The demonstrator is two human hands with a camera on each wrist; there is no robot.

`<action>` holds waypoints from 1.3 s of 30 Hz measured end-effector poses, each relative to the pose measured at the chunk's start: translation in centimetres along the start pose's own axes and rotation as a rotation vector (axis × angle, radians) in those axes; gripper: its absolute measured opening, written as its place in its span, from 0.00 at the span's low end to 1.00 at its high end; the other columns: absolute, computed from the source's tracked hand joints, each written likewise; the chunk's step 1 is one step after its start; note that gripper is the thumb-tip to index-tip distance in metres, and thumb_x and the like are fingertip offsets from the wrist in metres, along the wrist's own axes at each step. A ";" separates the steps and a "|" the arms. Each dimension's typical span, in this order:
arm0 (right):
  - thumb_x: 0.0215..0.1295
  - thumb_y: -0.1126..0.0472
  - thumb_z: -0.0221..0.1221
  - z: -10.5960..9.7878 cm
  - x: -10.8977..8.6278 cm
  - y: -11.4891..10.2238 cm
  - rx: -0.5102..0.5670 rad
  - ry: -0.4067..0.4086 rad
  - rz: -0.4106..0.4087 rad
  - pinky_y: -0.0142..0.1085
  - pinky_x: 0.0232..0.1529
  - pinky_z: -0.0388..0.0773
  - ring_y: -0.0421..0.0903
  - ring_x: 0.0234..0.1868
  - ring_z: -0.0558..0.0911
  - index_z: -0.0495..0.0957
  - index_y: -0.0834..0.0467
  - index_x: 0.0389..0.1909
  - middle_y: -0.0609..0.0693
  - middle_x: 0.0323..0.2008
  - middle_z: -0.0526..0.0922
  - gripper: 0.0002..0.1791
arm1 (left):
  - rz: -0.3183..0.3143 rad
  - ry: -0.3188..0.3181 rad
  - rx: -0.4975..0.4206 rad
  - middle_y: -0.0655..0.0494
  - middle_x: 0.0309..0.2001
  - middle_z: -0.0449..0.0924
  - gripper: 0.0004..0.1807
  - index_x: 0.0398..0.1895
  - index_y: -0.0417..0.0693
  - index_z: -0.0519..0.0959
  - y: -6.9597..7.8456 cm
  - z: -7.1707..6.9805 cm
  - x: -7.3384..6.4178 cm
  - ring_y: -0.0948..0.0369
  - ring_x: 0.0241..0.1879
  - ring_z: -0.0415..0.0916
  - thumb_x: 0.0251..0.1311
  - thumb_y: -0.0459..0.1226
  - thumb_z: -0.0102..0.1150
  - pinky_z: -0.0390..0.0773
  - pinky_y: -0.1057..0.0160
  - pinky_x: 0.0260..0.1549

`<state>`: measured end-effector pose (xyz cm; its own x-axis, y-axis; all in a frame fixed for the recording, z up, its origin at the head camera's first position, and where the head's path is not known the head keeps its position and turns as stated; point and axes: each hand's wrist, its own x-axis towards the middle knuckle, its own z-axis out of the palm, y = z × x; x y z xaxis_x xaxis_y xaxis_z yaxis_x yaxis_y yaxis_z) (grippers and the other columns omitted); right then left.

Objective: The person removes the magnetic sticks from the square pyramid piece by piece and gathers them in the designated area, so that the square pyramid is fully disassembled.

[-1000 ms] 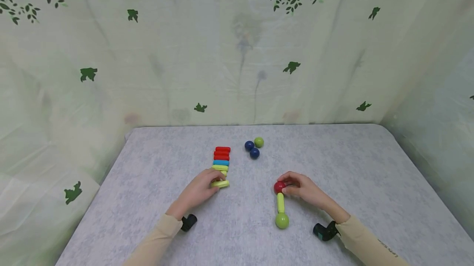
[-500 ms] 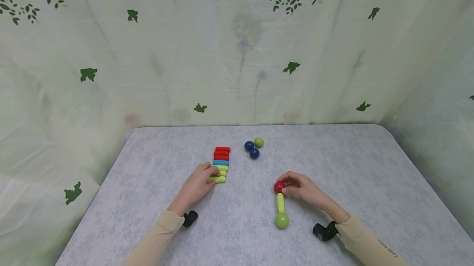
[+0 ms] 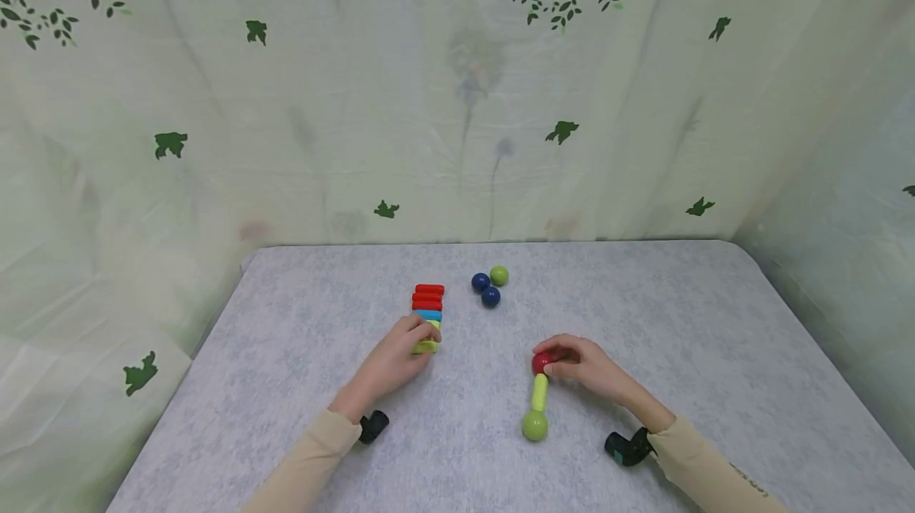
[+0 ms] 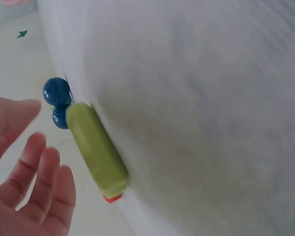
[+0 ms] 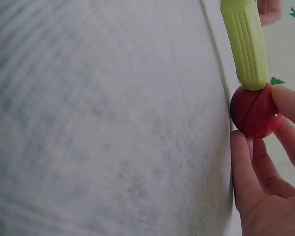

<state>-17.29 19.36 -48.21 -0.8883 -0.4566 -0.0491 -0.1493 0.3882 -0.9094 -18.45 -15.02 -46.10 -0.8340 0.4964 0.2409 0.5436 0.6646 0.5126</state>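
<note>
My right hand (image 3: 589, 370) pinches a red ball (image 3: 540, 363) between thumb and fingers at the table surface. A yellow-green rod (image 3: 539, 392) joins the red ball to a green ball (image 3: 534, 426) at its near end. In the right wrist view, grooves run along the rod (image 5: 246, 46). My left hand (image 3: 389, 358) hovers over the near end of a row of rods, partly hiding the yellow-green ones (image 3: 425, 347). In the left wrist view its thumb and fingers are parted beside a yellow-green rod (image 4: 96, 150) and hold nothing.
Beyond the left hand, the row continues with a blue rod (image 3: 431, 315) and several red rods (image 3: 429, 298). Two dark blue balls (image 3: 490, 297) and a green ball (image 3: 499, 275) cluster at the back. A grey cloth covers the table (image 3: 643, 298), whose back edge meets a printed curtain (image 3: 429, 100).
My left hand drew back with the nearest yellow-green rod, lining it up with the row, then shifted slightly right. The joined rod's green-ball end has swung left, the red ball still in my right hand.
</note>
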 end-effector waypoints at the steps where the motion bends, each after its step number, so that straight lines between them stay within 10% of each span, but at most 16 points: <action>1: 0.64 0.61 0.61 0.0 0.0 0.0 -0.004 0.012 0.003 0.36 0.40 0.75 0.48 0.43 0.78 0.77 0.62 0.51 0.54 0.43 0.80 0.16 | 0.023 -0.013 -0.014 0.55 0.39 0.71 0.12 0.40 0.45 0.78 0.2 0.1 0.1 0.57 0.44 0.69 0.54 0.24 0.63 0.76 0.58 0.43; 20: 0.58 0.56 0.67 0.5 0.0 -0.4 -0.090 0.113 0.055 0.36 0.31 0.73 0.46 0.33 0.78 0.73 0.58 0.37 0.49 0.34 0.80 0.14 | 0.101 -0.356 -0.166 0.61 0.49 0.73 0.18 0.52 0.50 0.74 3.8 3.3 1.5 0.63 0.47 0.72 0.59 0.37 0.64 0.72 0.66 0.50; 39: 0.59 0.60 0.66 0.7 -0.3 -1.3 -0.092 0.094 0.041 0.36 0.31 0.74 0.47 0.34 0.78 0.73 0.60 0.37 0.49 0.34 0.79 0.13 | 0.208 -0.378 -0.039 0.63 0.46 0.75 0.13 0.48 0.52 0.79 4.5 4.3 2.3 0.66 0.44 0.69 0.60 0.35 0.63 0.70 0.69 0.48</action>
<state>-16.58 18.44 -47.26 -0.9307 -0.3632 -0.0430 -0.1468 0.4787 -0.8656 -17.49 -8.53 -46.76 -0.6101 0.7919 0.0272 0.6862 0.5108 0.5179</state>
